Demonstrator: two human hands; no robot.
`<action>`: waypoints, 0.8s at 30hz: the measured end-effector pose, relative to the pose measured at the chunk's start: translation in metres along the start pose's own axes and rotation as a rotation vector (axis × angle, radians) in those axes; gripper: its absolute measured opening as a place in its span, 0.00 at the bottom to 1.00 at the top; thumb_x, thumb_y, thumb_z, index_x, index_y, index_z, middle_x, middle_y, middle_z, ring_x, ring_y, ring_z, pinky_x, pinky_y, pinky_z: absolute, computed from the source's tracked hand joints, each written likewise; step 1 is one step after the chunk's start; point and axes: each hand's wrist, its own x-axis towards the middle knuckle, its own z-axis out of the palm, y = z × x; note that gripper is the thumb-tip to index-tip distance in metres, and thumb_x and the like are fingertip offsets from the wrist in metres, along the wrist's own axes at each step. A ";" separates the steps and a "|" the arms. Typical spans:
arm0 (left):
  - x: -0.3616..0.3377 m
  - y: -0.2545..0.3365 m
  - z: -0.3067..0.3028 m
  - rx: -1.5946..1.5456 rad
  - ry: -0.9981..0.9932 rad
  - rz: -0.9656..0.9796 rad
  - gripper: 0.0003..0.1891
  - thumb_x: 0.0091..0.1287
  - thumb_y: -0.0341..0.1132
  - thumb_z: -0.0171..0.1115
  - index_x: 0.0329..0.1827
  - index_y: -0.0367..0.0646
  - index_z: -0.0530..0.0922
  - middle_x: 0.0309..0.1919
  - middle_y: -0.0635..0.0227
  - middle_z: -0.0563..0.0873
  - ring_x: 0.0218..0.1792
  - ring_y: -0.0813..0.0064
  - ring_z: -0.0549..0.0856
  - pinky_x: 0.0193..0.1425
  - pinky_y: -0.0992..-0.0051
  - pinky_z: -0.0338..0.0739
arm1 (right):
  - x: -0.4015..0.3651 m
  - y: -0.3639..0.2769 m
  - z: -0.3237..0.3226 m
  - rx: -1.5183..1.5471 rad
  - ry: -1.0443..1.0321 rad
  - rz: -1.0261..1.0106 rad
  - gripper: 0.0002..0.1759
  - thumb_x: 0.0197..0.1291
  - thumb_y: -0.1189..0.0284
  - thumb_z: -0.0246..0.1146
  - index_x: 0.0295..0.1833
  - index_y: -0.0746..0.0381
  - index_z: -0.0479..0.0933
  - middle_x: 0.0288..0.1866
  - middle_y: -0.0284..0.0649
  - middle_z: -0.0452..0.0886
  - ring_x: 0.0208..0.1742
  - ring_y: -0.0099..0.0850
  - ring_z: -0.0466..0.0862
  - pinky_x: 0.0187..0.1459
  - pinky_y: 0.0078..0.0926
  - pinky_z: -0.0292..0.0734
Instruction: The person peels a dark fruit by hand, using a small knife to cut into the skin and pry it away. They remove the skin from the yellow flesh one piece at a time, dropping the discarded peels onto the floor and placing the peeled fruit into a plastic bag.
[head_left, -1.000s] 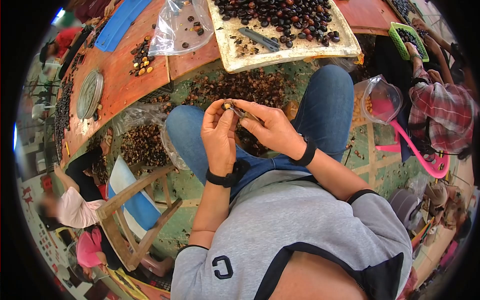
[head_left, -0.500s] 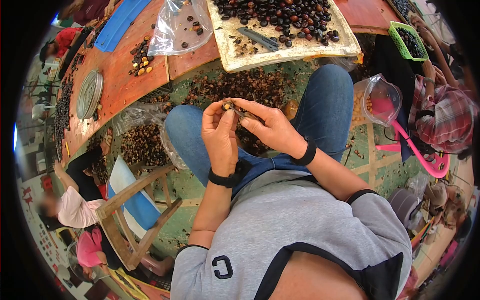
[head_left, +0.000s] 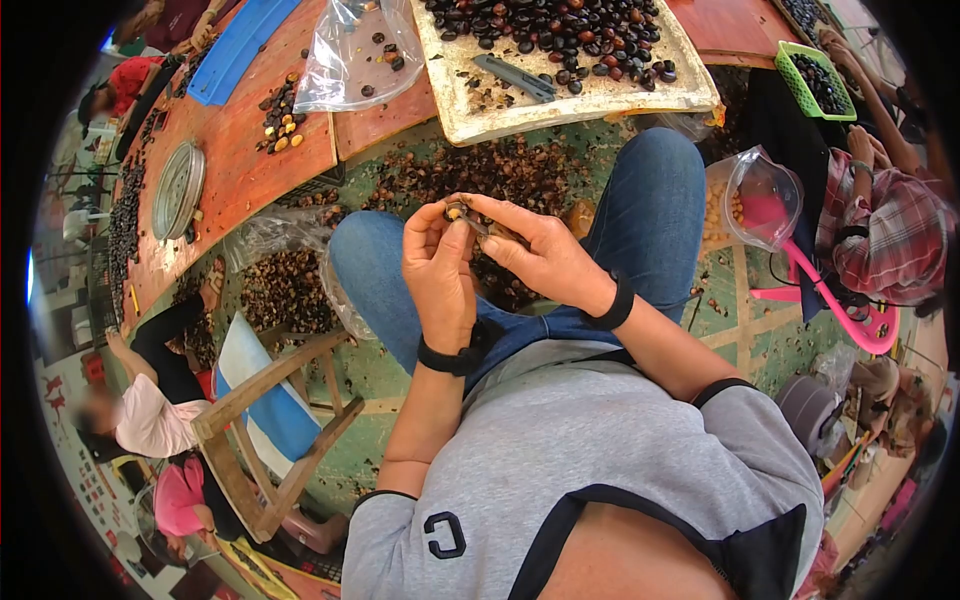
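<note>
My left hand [head_left: 440,275] pinches a dark-shelled nut [head_left: 456,211] between thumb and fingers, and a pale yellowish kernel shows on its face. Against it, my right hand [head_left: 545,255] is closed round what looks like a small knife [head_left: 478,228], mostly hidden by the fingers. Both hands meet above my lap, between my knees. Ahead of them stands a whitish tray [head_left: 560,122] with many dark nuts [head_left: 590,35] heaped in it. A grey utility knife [head_left: 515,78] lies in that tray.
Shell scraps [head_left: 480,165] cover the floor. On the red table [head_left: 240,130] lie a clear plastic bag [head_left: 350,75], a blue tray [head_left: 235,50] and a round metal lid [head_left: 180,190]. A wooden stool [head_left: 280,440] stands left. A pink-handled scoop [head_left: 810,270], a green basket [head_left: 815,80] and a co-worker's plaid sleeve [head_left: 885,245] are right.
My hands stay nearly in place, with the nut turned very slightly between my fingers. At the right, the co-worker's hands have shifted a little.
</note>
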 end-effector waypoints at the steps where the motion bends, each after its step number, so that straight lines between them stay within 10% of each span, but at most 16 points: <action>1: 0.000 0.000 0.000 0.001 -0.001 -0.002 0.12 0.70 0.23 0.57 0.55 0.38 0.73 0.46 0.67 0.79 0.47 0.76 0.82 0.54 0.76 0.81 | 0.000 0.001 0.001 0.000 0.002 0.001 0.26 0.64 0.74 0.58 0.68 0.61 0.70 0.53 0.48 0.83 0.50 0.31 0.84 0.50 0.27 0.78; 24: 0.000 -0.013 0.001 0.082 0.048 0.123 0.11 0.69 0.23 0.58 0.52 0.39 0.74 0.47 0.65 0.81 0.48 0.76 0.82 0.55 0.74 0.79 | 0.001 0.023 0.017 -0.092 0.196 -0.154 0.23 0.64 0.74 0.57 0.65 0.62 0.73 0.52 0.48 0.81 0.49 0.42 0.84 0.49 0.31 0.79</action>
